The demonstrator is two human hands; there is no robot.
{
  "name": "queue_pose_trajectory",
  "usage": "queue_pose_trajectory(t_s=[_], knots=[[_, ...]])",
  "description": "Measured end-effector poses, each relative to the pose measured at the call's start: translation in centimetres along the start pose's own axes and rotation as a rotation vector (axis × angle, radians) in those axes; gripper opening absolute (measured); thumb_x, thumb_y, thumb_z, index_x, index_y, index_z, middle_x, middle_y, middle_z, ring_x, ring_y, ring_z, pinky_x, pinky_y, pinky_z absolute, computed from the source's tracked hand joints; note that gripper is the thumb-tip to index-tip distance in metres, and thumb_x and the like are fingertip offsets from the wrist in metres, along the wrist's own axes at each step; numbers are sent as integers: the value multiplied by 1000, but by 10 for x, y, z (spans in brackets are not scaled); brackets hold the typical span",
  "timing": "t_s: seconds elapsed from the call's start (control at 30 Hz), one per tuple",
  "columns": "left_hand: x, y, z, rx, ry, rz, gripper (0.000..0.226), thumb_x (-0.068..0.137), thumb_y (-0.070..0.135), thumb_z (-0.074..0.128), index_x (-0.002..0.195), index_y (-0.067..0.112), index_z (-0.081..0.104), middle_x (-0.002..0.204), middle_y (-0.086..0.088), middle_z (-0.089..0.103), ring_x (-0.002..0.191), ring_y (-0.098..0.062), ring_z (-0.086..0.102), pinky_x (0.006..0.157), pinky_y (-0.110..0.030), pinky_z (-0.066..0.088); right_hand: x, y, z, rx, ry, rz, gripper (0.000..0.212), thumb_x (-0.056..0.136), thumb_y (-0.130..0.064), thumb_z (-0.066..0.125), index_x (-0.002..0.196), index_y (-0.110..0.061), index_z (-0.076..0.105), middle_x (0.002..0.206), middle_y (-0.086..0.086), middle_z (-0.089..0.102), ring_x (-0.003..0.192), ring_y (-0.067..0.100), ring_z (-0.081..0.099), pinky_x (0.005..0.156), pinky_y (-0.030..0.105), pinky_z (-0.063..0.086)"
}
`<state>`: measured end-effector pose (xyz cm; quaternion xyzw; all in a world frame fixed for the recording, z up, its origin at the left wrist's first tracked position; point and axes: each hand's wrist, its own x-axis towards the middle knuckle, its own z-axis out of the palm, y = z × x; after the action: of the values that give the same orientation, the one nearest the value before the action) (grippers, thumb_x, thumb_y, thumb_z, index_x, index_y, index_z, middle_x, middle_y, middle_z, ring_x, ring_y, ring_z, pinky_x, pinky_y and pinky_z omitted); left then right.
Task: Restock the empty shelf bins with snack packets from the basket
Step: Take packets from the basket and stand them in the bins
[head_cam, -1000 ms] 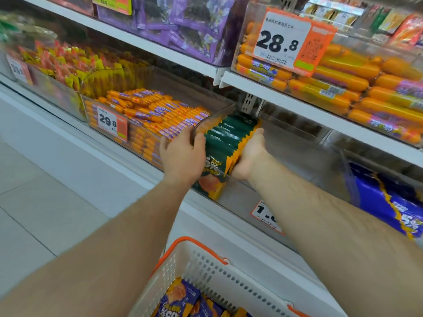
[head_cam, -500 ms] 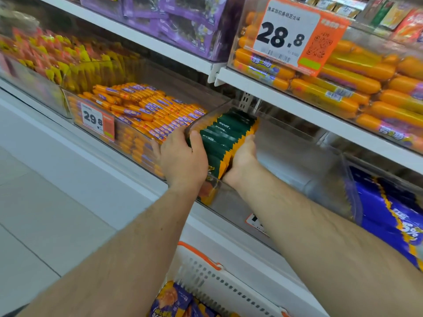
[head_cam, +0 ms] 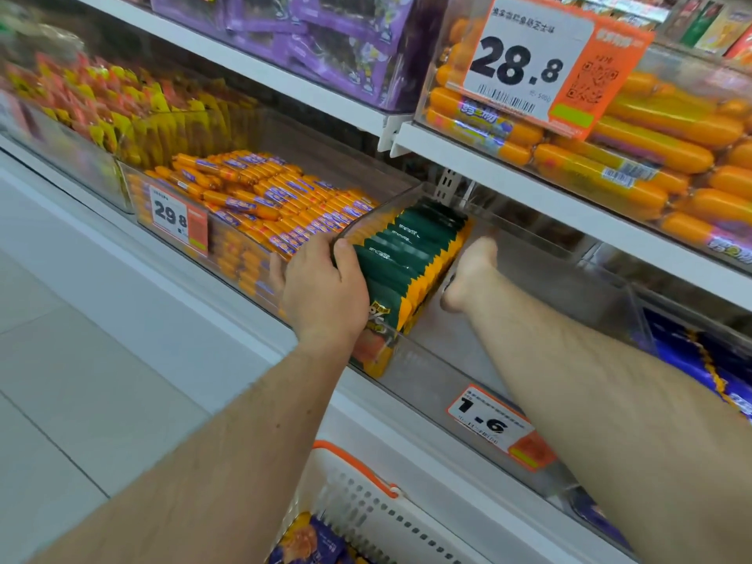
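White shelf (head_cam: 228, 319) carries clear bins (head_cam: 569, 278) of snack packets (head_cam: 407, 254).

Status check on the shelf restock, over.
Left hand grips front of green packet row; right hand presses its far side. Row sits in clear bin, right half bare. Nothing blocking.

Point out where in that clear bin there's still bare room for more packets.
Free: the clear bin's floor right of the green packets, out to its right wall, around the right hand. Crowded: the bin's left side, where the left hand steadies the row, and the orange sausage bin beside it.
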<state>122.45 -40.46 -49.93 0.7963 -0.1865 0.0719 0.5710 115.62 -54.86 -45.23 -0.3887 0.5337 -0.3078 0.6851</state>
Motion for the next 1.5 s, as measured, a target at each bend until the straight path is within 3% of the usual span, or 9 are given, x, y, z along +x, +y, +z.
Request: queue_pose_trajectory(t_s=[0.17,0.57,0.7,0.87,1.0,1.1,1.23,1.4,1.5], knots=[[-1,0,2,-12,30,12,40,97,38,27,97,22,65,90,6,66,97,-10,58,120,-35,2,41,-1,17,9,-17,-66,95,65,-93,33,108,-19,73,101,11,75,92,34,72,90,49,54],[0,8,-7,-34,-34,-20,33,101,30,30,86,20,58,76,5,59,84,-7,51,118,-44,12,6,-4,5,57,-44,-112,73,92,-69,25,110,-15,71,106,11,74,101,29,68,99,44,51],[-9,12,-27,-26,-130,36,44,97,38,35,128,14,56,124,-6,62,125,-22,49,119,-50,11,-43,-7,-2,-32,-42,-131,65,99,-58,26,147,-16,41,148,5,45,132,27,45,111,41,33],[-57,28,-51,24,-112,367,41,83,36,48,117,15,56,122,-5,53,120,-25,45,106,-49,30,-108,3,-37,-373,185,-674,32,100,-38,45,87,-11,56,76,-2,54,75,19,50,67,28,39],[-104,39,-70,257,-605,488,3,87,30,53,87,27,52,91,3,58,87,-24,53,77,-34,35,-155,43,-68,-330,113,-1272,32,95,-23,51,64,-18,46,60,-7,42,60,13,40,59,29,31],[-135,24,-72,652,-1159,539,24,89,33,51,67,25,44,74,5,49,74,-23,47,70,-35,38,-162,96,-102,-334,4,-1425,37,93,-19,49,58,-20,35,54,-3,32,54,20,36,53,34,28],[-165,-14,-60,878,-1595,532,29,93,33,48,70,16,54,74,-3,54,67,-22,48,68,-36,42,-133,193,-166,-565,-30,-1197,42,94,-24,48,55,-21,32,52,-8,28,52,13,29,53,32,21],[-184,-41,-47,995,-1739,533,24,91,38,45,77,20,52,76,-1,50,67,-22,40,65,-35,38,-89,292,-258,-1364,-162,-453,37,96,-36,50,64,-20,47,59,-1,46,57,20,49,55,32,35],[-191,-41,-40,948,-1799,507,26,94,35,45,75,17,45,70,-2,42,61,-22,33,63,-35,34,-78,335,-297,-1680,-341,-116,27,85,-49,61,93,-24,57,95,1,58,99,25,61,73,33,45]])
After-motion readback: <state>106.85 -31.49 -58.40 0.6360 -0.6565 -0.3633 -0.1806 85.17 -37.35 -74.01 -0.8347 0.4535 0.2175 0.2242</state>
